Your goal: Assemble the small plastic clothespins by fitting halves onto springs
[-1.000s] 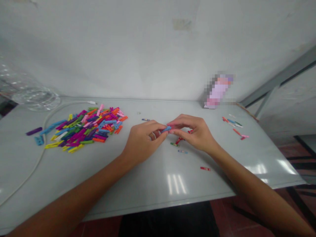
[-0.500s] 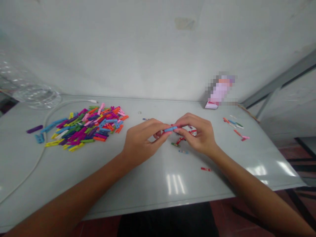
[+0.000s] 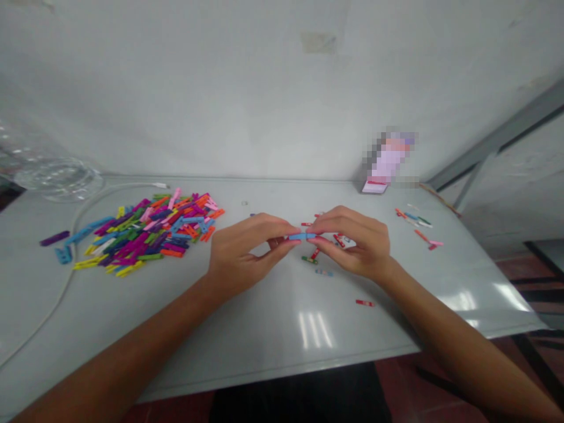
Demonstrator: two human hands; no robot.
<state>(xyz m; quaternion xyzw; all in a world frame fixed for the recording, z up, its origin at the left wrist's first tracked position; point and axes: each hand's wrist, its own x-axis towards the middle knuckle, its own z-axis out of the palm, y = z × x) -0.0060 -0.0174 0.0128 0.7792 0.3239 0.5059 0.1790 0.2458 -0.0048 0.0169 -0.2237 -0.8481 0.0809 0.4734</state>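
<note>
Between my two hands, above the middle of the table, is a small blue clothespin [image 3: 302,236]. My left hand [image 3: 249,252] pinches its left end with thumb and fingers. The right end is pinched by my right hand [image 3: 352,242]. Fingertips cover both ends of it. Beneath and beside my right hand lie several red pieces, a green piece [image 3: 309,259] and a light blue piece [image 3: 324,272]. A single red piece [image 3: 365,303] lies nearer the front edge.
A heap of colourful clothespins [image 3: 154,229] is at the left, beside a white cable [image 3: 66,288] and a clear plastic container [image 3: 57,179]. At the back right, a phone-like object [image 3: 375,187] leans on the wall. Loose clothespin pieces [image 3: 423,235] lie at the right.
The blue clothespin has turned from slightly slanted to nearly level, still held by both hands. My hands are a little further apart. The whole view has shifted slightly.
</note>
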